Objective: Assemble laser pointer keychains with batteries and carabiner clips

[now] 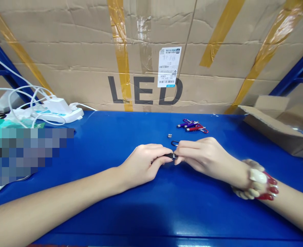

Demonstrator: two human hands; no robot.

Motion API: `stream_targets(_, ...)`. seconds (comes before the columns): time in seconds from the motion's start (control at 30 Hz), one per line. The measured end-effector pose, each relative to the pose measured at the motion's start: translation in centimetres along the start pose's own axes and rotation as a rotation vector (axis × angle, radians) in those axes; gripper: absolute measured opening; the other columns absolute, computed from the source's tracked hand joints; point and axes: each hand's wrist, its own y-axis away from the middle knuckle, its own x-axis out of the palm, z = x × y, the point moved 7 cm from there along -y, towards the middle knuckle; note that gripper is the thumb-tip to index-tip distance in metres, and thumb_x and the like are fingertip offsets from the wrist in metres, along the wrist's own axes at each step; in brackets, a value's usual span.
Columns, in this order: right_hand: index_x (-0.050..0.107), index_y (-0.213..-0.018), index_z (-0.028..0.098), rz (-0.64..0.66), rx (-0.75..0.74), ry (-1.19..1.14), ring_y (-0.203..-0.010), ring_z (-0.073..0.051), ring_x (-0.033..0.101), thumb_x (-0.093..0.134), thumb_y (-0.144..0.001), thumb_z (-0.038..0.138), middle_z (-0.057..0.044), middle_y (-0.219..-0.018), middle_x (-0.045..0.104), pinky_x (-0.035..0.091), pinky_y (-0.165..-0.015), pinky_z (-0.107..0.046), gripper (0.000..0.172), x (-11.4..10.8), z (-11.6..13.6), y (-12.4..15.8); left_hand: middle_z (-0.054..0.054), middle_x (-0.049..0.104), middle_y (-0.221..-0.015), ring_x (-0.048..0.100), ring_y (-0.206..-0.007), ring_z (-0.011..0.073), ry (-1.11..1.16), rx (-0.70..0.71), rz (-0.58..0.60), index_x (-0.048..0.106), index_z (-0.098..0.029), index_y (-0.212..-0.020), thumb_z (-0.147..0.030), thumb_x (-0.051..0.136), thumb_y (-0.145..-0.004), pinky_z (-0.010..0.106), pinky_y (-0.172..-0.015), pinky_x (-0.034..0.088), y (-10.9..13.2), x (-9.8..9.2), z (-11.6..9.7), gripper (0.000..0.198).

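Observation:
Both hands meet at the middle of the blue table around a small black keychain flashlight. My left hand pinches its dark body between thumb and fingers. From the other side, the fingers of my right hand are closed on its silvery end, hiding most of it. A black carabiner clip pokes out behind the right fingers; whether it joins the flashlight is hidden. Just beyond lie small round silver pieces, perhaps button cells. Farther back rest purple keychain flashlights and a red one, with carabiners.
A large cardboard box marked LED stands along the table's back edge. On the left are a white power strip, tangled white cables and a blurred-out item. An open cardboard box sits at the right.

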Motion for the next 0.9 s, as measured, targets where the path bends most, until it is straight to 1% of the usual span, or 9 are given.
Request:
stream_targets(0.1,0.058,-0.069,0.015,0.009,0.061,-0.054,-0.048,-0.007,0.046,0.037,-0.092,0.024,0.000,-0.062,0.056,0.029,-0.047,-0.021,0.032,0.4,-0.1,-0.1,0.003,0.066,-0.073,0.060,-0.067,0.0128,-0.022,0.017,-0.026,0.065,-0.014,-0.087,-0.015,0.045,-0.087,0.021,-0.065,0.046,0.1,-0.1,0.0,0.020)
stream_targets(0.2,0.056,-0.066,0.015,0.041,0.171,-0.253,-0.051,-0.007,0.049,0.039,-0.091,0.025,0.000,-0.059,0.056,0.034,-0.050,-0.019,0.032,0.9,-0.4,-0.2,0.004,0.067,-0.074,0.060,-0.068,0.0135,-0.038,0.052,-0.060,0.066,-0.014,-0.088,-0.016,0.046,-0.087,0.022,-0.065,0.047,0.3,-0.2,0.0,0.020)
stream_targets(0.27,0.055,-0.064,0.015,0.098,0.301,-0.451,-0.048,-0.007,0.049,0.039,-0.091,0.027,0.001,-0.054,0.055,0.037,-0.051,-0.017,0.034,1.7,-0.8,-0.2,0.005,0.067,-0.075,0.060,-0.068,0.0138,-0.040,0.074,-0.082,0.066,-0.014,-0.086,-0.017,0.047,-0.087,0.023,-0.066,0.047,0.3,-0.3,-0.1,0.020)
stream_targets(0.4,0.051,-0.061,0.015,0.225,0.616,-0.818,-0.034,-0.005,0.043,0.041,-0.089,0.038,0.004,-0.046,0.048,0.034,-0.037,-0.016,0.037,3.7,-1.5,0.6,0.005,0.067,-0.073,0.058,-0.065,0.0141,-0.047,0.099,-0.110,0.067,-0.013,-0.081,-0.017,0.048,-0.086,0.025,-0.065,0.046,0.1,-0.4,-0.1,0.020)
stream_targets(0.47,0.050,-0.062,0.015,0.237,0.698,-0.927,-0.032,-0.004,0.041,0.044,-0.086,0.042,0.005,-0.045,0.047,0.033,-0.035,-0.015,0.037,4.2,-1.6,0.9,0.004,0.066,-0.071,0.056,-0.064,0.0136,-0.051,0.095,-0.112,0.068,-0.014,-0.081,-0.017,0.049,-0.086,0.025,-0.064,0.046,0.0,-0.4,-0.1,0.019)
stream_targets(0.57,0.049,-0.061,0.015,0.224,0.734,-0.968,-0.032,-0.004,0.041,0.046,-0.085,0.043,0.005,-0.044,0.046,0.033,-0.035,-0.014,0.037,4.3,-1.7,1.0,0.003,0.066,-0.069,0.054,-0.062,0.0127,-0.050,0.081,-0.131,0.068,-0.015,-0.085,-0.017,0.051,-0.086,0.024,-0.064,0.045,0.0,-0.6,0.1,0.018)
stream_targets(0.73,0.051,-0.061,0.015,0.172,0.691,-0.907,-0.034,-0.004,0.042,0.044,-0.086,0.041,0.004,-0.044,0.047,0.035,-0.036,-0.014,0.037,3.3,-1.7,0.6,0.004,0.068,-0.074,0.054,-0.064,0.0128,0.001,0.069,-0.182,0.065,-0.015,-0.104,-0.016,0.053,-0.084,0.026,-0.065,0.044,0.2,-1.0,0.2,0.023)
stream_targets(0.8,0.051,-0.061,0.015,0.154,0.668,-0.882,-0.034,-0.005,0.042,0.043,-0.087,0.041,0.004,-0.044,0.047,0.035,-0.036,-0.014,0.037,3.0,-1.7,0.4,0.003,0.069,-0.076,0.054,-0.065,0.0129,0.013,0.060,-0.191,0.065,-0.017,-0.104,-0.015,0.054,-0.084,0.026,-0.066,0.044,0.2,-1.0,0.1,0.023)
stream_targets(0.9,0.052,-0.061,0.015,0.150,0.648,-0.856,-0.035,-0.005,0.042,0.042,-0.087,0.040,0.004,-0.045,0.048,0.035,-0.036,-0.015,0.038,3.0,-1.8,0.5,0.002,0.070,-0.077,0.054,-0.066,0.0131,0.014,0.022,-0.210,0.067,-0.020,-0.100,-0.014,0.056,-0.082,0.026,-0.066,0.045,0.1,-1.2,0.1,0.022)
